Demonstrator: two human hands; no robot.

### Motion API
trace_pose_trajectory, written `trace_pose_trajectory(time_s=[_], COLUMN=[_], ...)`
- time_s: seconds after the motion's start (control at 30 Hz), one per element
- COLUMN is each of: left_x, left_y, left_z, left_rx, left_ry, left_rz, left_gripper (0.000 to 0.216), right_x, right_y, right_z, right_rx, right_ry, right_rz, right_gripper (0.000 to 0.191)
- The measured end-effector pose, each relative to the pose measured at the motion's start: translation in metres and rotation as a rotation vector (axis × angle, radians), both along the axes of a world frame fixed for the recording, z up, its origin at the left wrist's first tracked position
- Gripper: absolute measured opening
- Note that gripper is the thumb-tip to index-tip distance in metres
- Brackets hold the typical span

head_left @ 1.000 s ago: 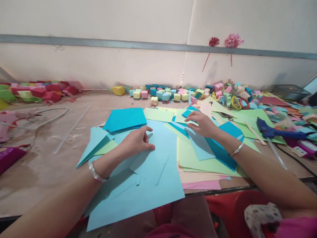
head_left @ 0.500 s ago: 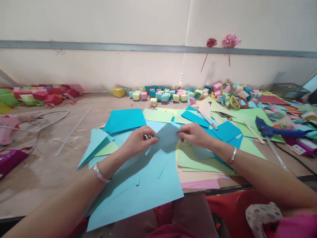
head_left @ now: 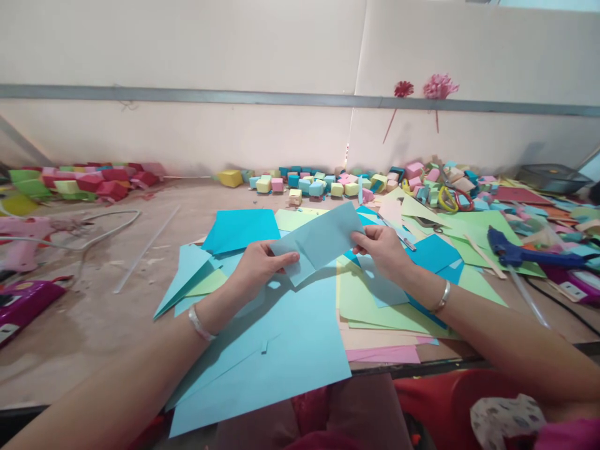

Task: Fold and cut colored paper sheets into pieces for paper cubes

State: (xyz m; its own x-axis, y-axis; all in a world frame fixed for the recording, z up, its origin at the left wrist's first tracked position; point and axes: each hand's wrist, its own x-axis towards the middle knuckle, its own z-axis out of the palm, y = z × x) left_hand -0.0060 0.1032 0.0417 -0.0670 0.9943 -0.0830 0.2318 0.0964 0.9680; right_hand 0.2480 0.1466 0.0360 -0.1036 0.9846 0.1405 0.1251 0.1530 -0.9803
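Note:
A light blue paper strip (head_left: pixel 328 240) with a crease across it is held up between both hands, tilted with its right end higher. My left hand (head_left: pixel 262 265) pinches its left end, thumb on top. At the right edge, my right hand (head_left: pixel 380 247) grips the paper between thumb and fingers. Beneath the hands lies a large light blue sheet (head_left: pixel 300 350) that overhangs the table's front edge. A folded light blue sheet (head_left: pixel 182 278) and a darker blue sheet (head_left: pixel 241 228) lie to the left. Green sheets (head_left: pixel 375 306) are stacked to the right.
Small paper cubes (head_left: pixel 316 187) line the wall, with red and pink ones (head_left: pixel 110 181) at the left. Scissors (head_left: pixel 447 199) lie among paper pieces. A blue glue gun (head_left: pixel 515 250) rests at right, a pink glue gun (head_left: pixel 23 240) at left. A cutter (head_left: pixel 398 234) lies behind my right hand.
The light blue paper has opened out from a smaller folded shape into a longer creased strip. My right hand has moved slightly right, and the whole view has shifted a little.

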Motion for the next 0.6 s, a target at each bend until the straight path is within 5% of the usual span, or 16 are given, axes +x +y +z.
trace_pose_trajectory(time_s=[0.37,0.6], left_x=[0.01,0.004], left_y=[-0.007,-0.003], left_z=[0.001,-0.002], left_rx=[0.008,0.142], left_ry=[-0.098,-0.076], left_rz=[-0.02,0.011], left_gripper=[0.045,0.035], right_x=[-0.011,-0.01], right_y=[-0.012,-0.012], right_z=[-0.001,0.002], right_rx=[-0.007,0.117], right_ry=[0.036,-0.247], right_rz=[0.008,0.164], right_gripper=[0.033,0.031])
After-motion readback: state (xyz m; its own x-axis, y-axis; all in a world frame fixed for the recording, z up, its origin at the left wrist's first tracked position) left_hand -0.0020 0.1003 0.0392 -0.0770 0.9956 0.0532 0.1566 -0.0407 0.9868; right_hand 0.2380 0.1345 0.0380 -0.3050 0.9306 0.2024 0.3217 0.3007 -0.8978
